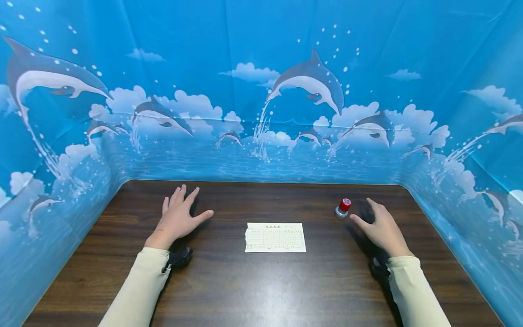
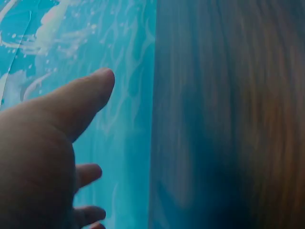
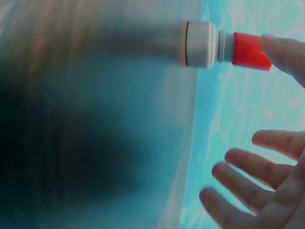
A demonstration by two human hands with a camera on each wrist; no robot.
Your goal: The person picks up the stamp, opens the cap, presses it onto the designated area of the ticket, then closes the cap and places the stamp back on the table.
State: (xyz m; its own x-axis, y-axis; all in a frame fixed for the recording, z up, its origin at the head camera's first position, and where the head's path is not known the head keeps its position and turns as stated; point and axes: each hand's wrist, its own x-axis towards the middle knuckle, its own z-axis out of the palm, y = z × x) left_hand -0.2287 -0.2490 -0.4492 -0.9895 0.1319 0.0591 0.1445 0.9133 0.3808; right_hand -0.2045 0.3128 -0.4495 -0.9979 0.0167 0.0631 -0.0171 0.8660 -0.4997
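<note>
Right-hand grip (image 1: 382,230) spread, just beside upright red-topped stamp (image 1: 344,207); left-hand grip (image 1: 180,221) spread too; printed form (image 1: 275,237) between, on wood bench (image 1: 212,290).

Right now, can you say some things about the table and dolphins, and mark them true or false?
1. The small red-and-silver cylinder stands upright on the brown wood-grain table. True.
2. The left hand grips the white rectangular paper form. False: the form lies on the table.
3. The right hand is nearer the cylinder than the left hand. True.
4. The blue printed backdrop shows horses. False: it shows dolphins.
</note>
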